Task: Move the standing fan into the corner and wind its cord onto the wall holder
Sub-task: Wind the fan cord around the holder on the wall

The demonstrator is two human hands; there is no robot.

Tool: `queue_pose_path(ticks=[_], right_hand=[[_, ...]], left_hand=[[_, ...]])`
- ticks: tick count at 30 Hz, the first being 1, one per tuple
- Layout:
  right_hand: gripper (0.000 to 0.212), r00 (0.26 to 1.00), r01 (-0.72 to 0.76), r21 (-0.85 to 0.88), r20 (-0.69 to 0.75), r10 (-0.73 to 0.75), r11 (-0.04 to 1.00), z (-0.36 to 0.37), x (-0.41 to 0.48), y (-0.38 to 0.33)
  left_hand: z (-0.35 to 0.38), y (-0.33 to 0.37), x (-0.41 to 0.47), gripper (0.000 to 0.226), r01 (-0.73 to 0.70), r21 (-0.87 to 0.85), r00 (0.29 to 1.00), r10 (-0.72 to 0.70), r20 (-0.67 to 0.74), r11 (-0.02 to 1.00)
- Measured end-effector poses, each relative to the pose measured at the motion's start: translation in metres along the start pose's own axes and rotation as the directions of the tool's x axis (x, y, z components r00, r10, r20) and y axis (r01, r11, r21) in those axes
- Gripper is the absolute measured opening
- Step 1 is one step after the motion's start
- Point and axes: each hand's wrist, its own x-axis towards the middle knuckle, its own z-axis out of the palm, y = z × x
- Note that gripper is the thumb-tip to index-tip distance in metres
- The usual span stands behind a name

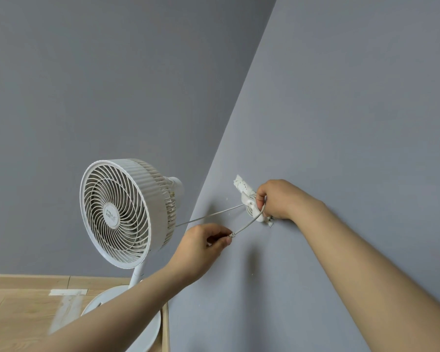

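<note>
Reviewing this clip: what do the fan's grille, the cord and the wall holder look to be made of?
White round fan grille: likely moulded plastic, satin finish, given its thin, even curved ribs. Thin pale grey cord: probably rubber or PVC sheath, smooth; it bends in a soft loop. Small white wall holder: seemingly hard plastic, smooth; the right hand partly hides it, so uncertain.

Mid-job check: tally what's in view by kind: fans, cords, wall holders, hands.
standing fan: 1
cord: 1
wall holder: 1
hands: 2, left hand and right hand
Total: 5
</note>
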Motion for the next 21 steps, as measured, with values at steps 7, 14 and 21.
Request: queue_pose_path(ticks=[7,14,21], right_hand=[[0.027,0.992,-0.120,0.130,0.055,0.113,0.984,0.006,-0.014,-0.002],[0.015,0.964,-0.179,0.127,-0.174,0.200,0.975,0.029,-0.022,0.003],[0.023,0.946,-0.106,0.256,-0.271,0.177,0.961,0.040,-0.023,0.007]], left_hand=[[0.004,-0.001,-0.001,0.014,0.012,0.041,1.000,-0.013,0.019,0.999],[0.016,-0.001,-0.002,0.014,0.021,0.034,0.999,-0.022,0.035,0.999],[0.023,-0.017,-0.003,0.016,0.039,0.037,0.998,-0.041,0.043,0.999]])
